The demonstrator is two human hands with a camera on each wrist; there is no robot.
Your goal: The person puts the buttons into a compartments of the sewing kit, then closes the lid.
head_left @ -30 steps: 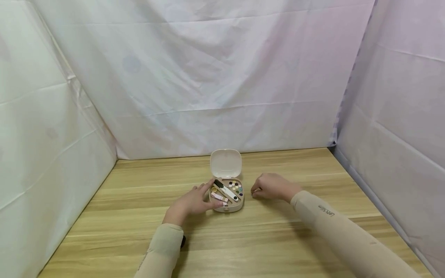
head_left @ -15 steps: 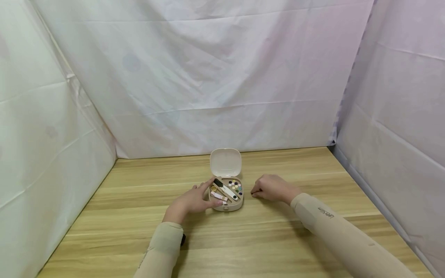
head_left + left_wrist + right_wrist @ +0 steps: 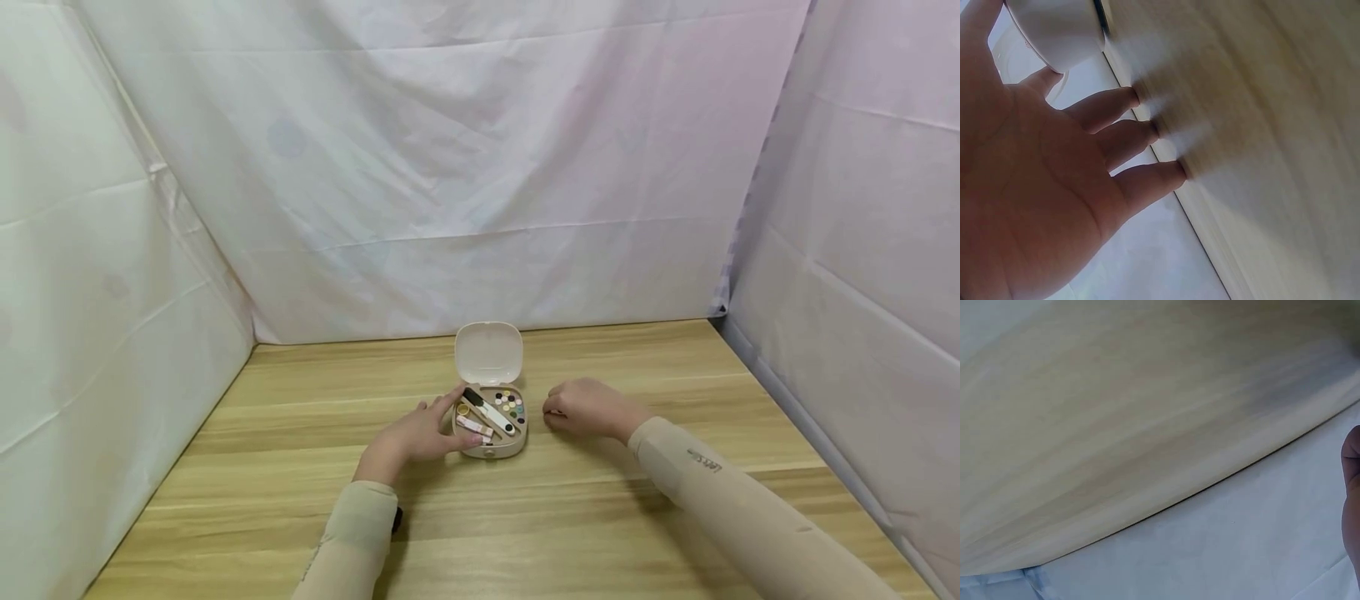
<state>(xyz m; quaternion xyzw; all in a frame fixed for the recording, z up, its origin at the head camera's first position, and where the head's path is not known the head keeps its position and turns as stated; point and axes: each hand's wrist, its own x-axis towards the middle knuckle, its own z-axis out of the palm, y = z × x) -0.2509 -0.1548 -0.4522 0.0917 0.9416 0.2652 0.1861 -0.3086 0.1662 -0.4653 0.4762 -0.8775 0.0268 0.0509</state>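
Note:
A small cream sewing box [image 3: 491, 452] stands with its lid [image 3: 488, 353] raised. In its compartments lie several coloured buttons [image 3: 507, 407], a slim black-and-white tool [image 3: 496, 418], a gold ring-like piece [image 3: 463, 410] and a pink-and-white strip [image 3: 472, 427]. My left hand [image 3: 412, 433] spans the box's left side, index finger at the back corner and thumb at the front rim. In the left wrist view its other fingers spread straight, tips at the tabletop. Right of the box my right hand [image 3: 588, 407] is low over the table, fingers curled; I cannot tell whether its hidden fingertips pinch anything.
A wood-grain table [image 3: 465, 533] carries the box near its back edge. White cloth [image 3: 480, 167] hangs behind it, with more cloth on the left and right sides.
My right hand stays beside the box; its fingers have curled in a little, closing the small gap seen earlier at the fingertips. The left hand and box look unchanged.

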